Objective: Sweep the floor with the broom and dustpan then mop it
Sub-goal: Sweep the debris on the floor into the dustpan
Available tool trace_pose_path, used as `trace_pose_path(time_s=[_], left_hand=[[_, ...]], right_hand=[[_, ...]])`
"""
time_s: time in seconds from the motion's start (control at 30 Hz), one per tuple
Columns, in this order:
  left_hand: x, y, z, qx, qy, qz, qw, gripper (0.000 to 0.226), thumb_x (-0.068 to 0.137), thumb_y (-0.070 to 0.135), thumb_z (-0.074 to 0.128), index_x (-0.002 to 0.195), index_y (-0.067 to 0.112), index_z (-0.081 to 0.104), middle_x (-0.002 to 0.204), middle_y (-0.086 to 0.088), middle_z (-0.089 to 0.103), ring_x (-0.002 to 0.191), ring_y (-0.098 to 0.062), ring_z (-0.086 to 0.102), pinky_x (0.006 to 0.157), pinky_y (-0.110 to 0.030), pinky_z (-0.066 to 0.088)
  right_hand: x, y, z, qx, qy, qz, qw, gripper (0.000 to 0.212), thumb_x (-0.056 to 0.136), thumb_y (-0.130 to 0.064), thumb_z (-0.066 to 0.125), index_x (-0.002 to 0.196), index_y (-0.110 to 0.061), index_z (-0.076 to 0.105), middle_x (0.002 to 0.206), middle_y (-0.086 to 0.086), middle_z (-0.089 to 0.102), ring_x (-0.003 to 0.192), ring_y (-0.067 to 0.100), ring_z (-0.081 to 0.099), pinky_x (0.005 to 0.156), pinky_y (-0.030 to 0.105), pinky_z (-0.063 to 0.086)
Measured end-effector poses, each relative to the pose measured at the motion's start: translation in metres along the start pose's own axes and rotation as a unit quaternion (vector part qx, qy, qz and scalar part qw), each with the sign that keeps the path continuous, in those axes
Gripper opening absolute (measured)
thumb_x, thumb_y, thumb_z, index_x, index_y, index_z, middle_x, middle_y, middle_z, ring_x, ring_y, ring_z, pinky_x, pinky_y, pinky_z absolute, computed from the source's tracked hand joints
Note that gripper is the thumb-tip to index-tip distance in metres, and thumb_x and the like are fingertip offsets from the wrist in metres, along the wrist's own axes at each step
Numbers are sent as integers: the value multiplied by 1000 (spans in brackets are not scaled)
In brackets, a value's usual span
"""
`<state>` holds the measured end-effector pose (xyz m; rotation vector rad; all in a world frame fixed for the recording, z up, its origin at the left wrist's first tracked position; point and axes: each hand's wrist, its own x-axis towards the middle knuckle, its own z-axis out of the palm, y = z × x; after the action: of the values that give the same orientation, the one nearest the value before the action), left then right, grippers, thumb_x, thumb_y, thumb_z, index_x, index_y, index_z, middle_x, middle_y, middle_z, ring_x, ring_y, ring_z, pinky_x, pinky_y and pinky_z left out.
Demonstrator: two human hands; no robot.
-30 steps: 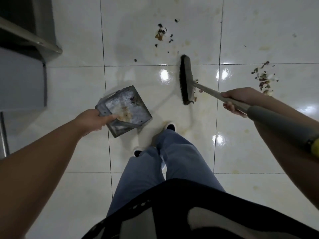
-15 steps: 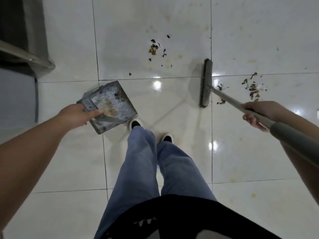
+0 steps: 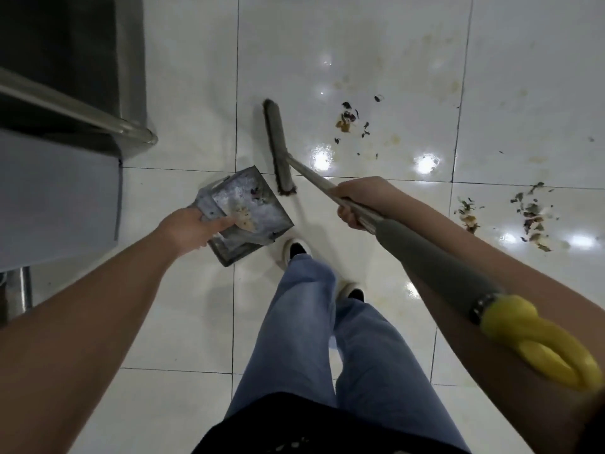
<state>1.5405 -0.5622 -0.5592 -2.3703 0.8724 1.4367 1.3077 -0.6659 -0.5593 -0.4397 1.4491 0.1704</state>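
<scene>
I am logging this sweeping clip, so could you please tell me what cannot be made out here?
Head view only:
- Dustpan handle: covered by the left hand.
- Broom bristle tips: hidden under its head.
- Yellow handle end: blurred, cut off by the right edge.
- Debris makeup: too small.
- Mop: not in view.

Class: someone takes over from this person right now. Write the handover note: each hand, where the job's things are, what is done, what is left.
Left hand holds the dustpan by its back edge; some scraps already lie in it.
Right hand grips the broom handle; the head stands beside the dustpan.
Two debris piles remain: the nearer pile right of the broom head, the far-right pile.
Left: sweep both into the dustpan, then mop. No mop in view.
</scene>
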Motion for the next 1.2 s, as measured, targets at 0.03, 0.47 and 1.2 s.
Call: trace_pose_path(time_s=[0.03,0.47,1.2], left_hand=[[4,2,-4,-2,3,1,1000,40,86,52,55,90,13,49,64,1,47,57,-10,44,48,-22,29],[24,61,-29,-8,-34,21,999,30,85,41,63,92,12,60,95,-12,58,87,-22,51,79,-28,43],[43,305,-20,174,16,84,981,67,79,62,56,113,5,59,112,-15,62,106,-30,57,83,-31,42]], right_hand=[[7,-9,6,-10,-2,4,1000,21,96,-14,49,77,-9,42,59,5,37,24,6,35,30,8,31],[3,-28,-146,43,111,71,990,27,101,-24,39,79,-10,38,26,1,44,17,6,38,24,9,31],[3,-91,-286,239,5,23,971,27,99,-24,45,78,-7,42,33,0,47,22,5,43,26,11,38]])
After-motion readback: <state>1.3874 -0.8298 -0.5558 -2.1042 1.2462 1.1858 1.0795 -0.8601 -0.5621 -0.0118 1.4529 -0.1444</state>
